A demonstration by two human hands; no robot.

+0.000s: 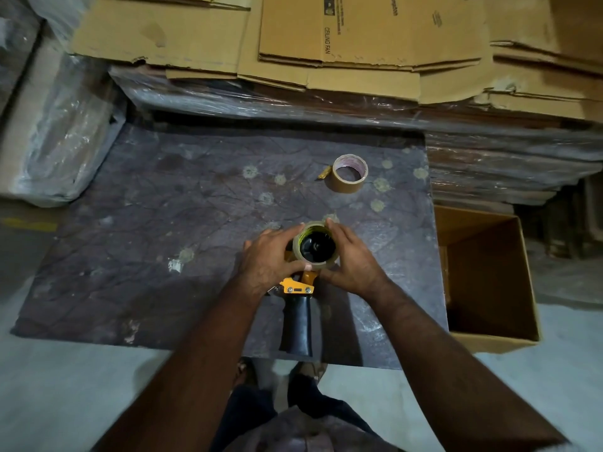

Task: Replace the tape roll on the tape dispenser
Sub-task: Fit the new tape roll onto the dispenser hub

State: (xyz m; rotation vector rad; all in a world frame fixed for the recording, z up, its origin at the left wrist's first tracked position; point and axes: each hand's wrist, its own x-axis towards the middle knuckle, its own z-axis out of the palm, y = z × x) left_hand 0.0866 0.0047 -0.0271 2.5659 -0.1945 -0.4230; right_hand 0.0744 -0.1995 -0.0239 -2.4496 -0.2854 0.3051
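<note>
- Tape dispenser (298,308) lies on tabletop (137,230), handle toward me.
- Left hand (270,259) and right hand (352,259): fingers clamped round the mounted roll (297,244).
- Roll looks light, rigid, slick; best gripped by the outer rim.
- Second roll (349,173) sits well apart.

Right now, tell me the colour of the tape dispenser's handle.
Black handle, below a yellow-orange frame; the head view shows it.
</note>
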